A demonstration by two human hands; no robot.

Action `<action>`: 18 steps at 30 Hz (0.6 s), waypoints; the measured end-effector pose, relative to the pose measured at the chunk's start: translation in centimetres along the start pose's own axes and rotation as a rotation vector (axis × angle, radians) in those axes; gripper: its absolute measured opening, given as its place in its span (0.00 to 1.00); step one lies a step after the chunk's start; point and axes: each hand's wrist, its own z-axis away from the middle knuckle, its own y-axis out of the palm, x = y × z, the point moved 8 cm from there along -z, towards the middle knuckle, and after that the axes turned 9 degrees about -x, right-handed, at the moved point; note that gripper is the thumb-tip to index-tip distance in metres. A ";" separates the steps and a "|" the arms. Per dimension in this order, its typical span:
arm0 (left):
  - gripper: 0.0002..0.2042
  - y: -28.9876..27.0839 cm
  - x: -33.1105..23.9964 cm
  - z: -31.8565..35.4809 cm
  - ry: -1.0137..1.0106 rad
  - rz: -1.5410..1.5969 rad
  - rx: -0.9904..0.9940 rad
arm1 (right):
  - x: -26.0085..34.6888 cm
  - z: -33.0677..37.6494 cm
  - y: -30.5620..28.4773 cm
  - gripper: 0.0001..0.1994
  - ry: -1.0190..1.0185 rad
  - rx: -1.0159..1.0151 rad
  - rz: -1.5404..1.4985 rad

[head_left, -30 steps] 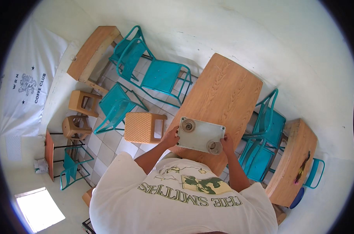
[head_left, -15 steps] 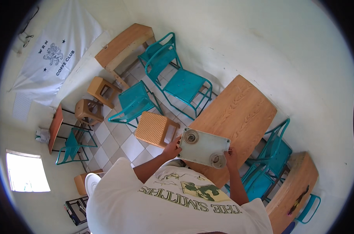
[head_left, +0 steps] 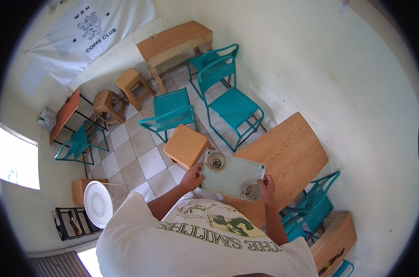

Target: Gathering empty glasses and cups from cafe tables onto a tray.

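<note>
A pale grey-green rectangular tray [head_left: 230, 174] is held in front of my body at about waist height. My left hand [head_left: 192, 178] grips its left edge, while the fingers of my right hand [head_left: 266, 189] are closed on the right edge. Near the tray's far left corner sits a round glass vessel [head_left: 216, 160] with something dark in its bottom. A clear drinking glass [head_left: 250, 190] rests at the near right corner, close to my right hand.
A wooden table [head_left: 288, 143] lies just beyond and right of the tray. Ahead are a woven-top stool [head_left: 186, 145] and teal metal chairs [head_left: 237, 106]. A round white table [head_left: 98, 204] stands at left, and another wooden table [head_left: 334, 242] at right.
My view has turned to the left, bringing more of the round white table and a rack into sight. Both hands keep hold of the tray, the glassware still on it.
</note>
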 end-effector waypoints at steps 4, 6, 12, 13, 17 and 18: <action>0.30 -4.4 1.2 1.5 -0.039 0.024 -0.068 | 2.2 0.7 4.2 0.09 -0.035 0.079 0.013; 0.29 -7.0 1.3 2.3 -0.090 0.004 -0.100 | 2.6 1.1 6.7 0.10 -0.025 0.121 -0.034; 0.28 -14.2 4.7 5.2 -0.108 0.072 -0.306 | 5.2 2.3 14.6 0.10 -0.045 0.216 -0.040; 0.28 -15.2 5.2 5.8 -0.111 0.078 -0.321 | 5.9 2.4 15.8 0.10 -0.051 0.229 -0.035; 0.28 -19.3 7.5 8.0 -0.113 0.108 -0.416 | 7.7 3.7 21.2 0.10 -0.042 0.338 -0.091; 0.28 -20.2 7.8 8.5 -0.107 0.104 -0.439 | 7.9 3.9 22.3 0.10 -0.036 0.350 -0.145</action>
